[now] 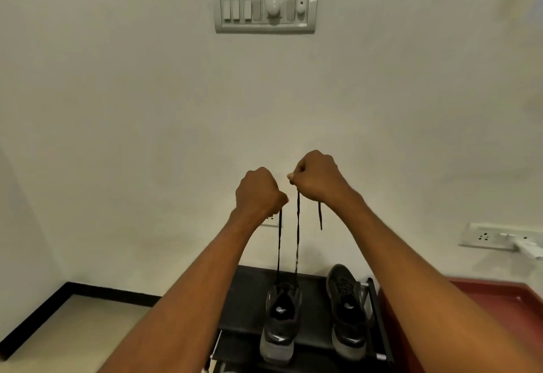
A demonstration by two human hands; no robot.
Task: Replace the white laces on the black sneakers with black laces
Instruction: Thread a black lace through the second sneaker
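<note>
Head view: left hand (258, 190) clenched on one strand of the black lace (297, 234), right hand (318, 179) pinched the other strand, tip hanging loose below the fist. Both strands pulled up taut from the left shoe (282, 319), seemingly laced already. Right shoe (348, 311) sat just beside it on the black rack (246, 290), well apart from the hands; lace colour there too dark to tell. No white laces seen.

Judged step: evening out and tightening the lace on the left shoe. To do well: kept both strands at equal height, pulled straight up, not sideways, so shoe stayed put on the rack. Checked free-end lengths matched before tying. Risk: shoe lifted or tipped off the rack under tension; worth pinning it down.

Switch panel (266, 10) on the wall above, socket (496, 237) at right.
</note>
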